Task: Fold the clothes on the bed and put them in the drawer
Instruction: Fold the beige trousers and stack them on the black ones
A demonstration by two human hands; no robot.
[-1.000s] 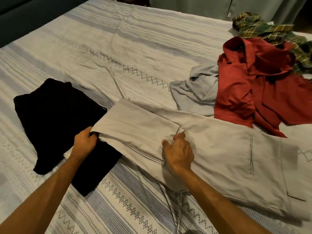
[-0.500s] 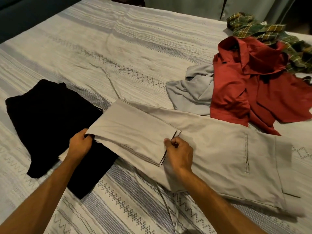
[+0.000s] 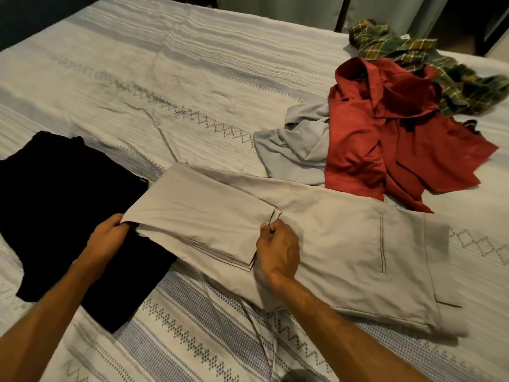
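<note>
Hands [image 3: 278, 248] unchanged, beige trousers [image 3: 344, 244] still gripped

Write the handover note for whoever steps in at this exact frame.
Left hand: grips the fold end of the beige trousers, over the black garment.
Right hand: pinches the hem of the folded-over legs.
Done: black garment lies folded on the bed; trousers' legs folded once over the seat.
Left: finish the trousers; fold the grey garment, red shirt and plaid shirt, piled at the right; put everything in the drawer, which is not in view.
</note>
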